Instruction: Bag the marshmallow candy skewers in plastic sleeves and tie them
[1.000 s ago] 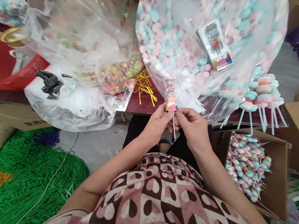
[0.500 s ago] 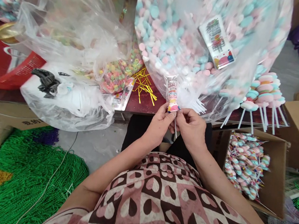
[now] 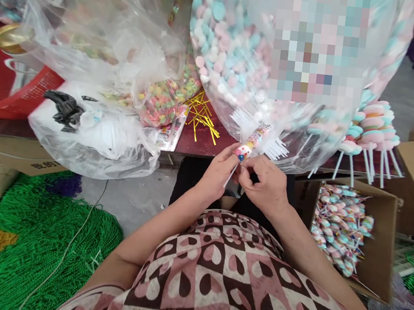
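Observation:
A wrapped marshmallow candy stick [image 3: 253, 139] in a printed clear wrapper tilts up and to the right at the table's front edge. My left hand [image 3: 218, 173] is closed around its lower end, where the white stick points down from the wrapper. Curled close beside the wrapper's gathered neck is my right hand [image 3: 266, 185], its thumb and forefinger pinched together. What lies between those fingertips is too small to make out. Just beyond the hands are loose white sticks [image 3: 277, 148] and a pile of gold twist ties [image 3: 202, 117].
A large clear bag of pastel marshmallows [image 3: 233, 44] covers the table's middle. Unwrapped marshmallow skewers [image 3: 375, 126] stand at the right. Below them, a cardboard box [image 3: 380, 247] holds wrapped ones. On the left are gummy rings [image 3: 160, 103], a plastic bag [image 3: 108, 139] and a red basket [image 3: 31, 99].
The candy stick has tipped from nearly upright to leaning right, its white stick swinging left. My right hand has shifted slightly, still beside the wrapper's neck. The view has moved a little.

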Demonstrator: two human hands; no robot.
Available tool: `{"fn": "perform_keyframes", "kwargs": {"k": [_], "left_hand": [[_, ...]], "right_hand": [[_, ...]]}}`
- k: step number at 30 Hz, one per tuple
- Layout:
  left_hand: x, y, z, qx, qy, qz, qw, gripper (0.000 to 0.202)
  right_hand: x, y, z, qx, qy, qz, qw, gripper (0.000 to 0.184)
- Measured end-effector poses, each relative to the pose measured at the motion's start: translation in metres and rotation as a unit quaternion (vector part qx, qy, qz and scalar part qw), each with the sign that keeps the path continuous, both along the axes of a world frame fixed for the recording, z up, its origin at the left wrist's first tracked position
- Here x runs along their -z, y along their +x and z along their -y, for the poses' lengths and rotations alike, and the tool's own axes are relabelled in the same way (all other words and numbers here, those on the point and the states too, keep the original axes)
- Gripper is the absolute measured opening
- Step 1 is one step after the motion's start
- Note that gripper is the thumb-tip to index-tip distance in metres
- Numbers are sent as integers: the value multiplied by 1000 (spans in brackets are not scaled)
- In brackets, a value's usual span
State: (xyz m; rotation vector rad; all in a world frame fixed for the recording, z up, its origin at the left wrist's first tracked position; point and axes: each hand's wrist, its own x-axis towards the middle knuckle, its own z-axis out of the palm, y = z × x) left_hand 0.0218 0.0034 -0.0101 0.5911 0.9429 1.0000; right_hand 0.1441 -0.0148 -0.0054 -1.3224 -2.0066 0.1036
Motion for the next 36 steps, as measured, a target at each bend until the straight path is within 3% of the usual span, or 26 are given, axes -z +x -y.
{"fn": "perform_keyframes", "kwargs": {"k": [4, 7, 12, 14, 19, 23, 27, 31, 36], "left_hand": [[0, -2, 1, -10, 52, -3, 999, 37], [-6, -4, 2, -31, 100, -41, 994, 34], [-8, -7, 3, -6, 136, -129, 982, 22], [-5, -8, 3, -9, 148, -145, 978, 20], [-3, -8, 4, -32, 186, -186, 964, 17], [-4, -7, 5, -45, 206, -236, 949, 15], [-2, -7, 6, -30, 227, -259, 938, 9], [2, -7, 6, -26, 211, -237, 948, 9], [4, -6, 6, -23, 192, -227, 955, 12]], "right_hand": [[-1, 1, 4, 1, -14, -40, 999, 12], [-4, 2, 6, 10, -79, -139, 987, 10], [-8, 3, 3, 10, -218, -345, 913, 15], [-8, 1, 3, 3, -220, -333, 917, 18], [-12, -3, 8, 34, -145, -229, 962, 19], [-13, -2, 13, 52, -88, -138, 985, 7], [-9, 0, 11, 61, -82, -139, 985, 12], [-5, 1, 8, 39, -99, -146, 984, 17], [-5, 2, 6, 33, -61, -109, 992, 17]]}}
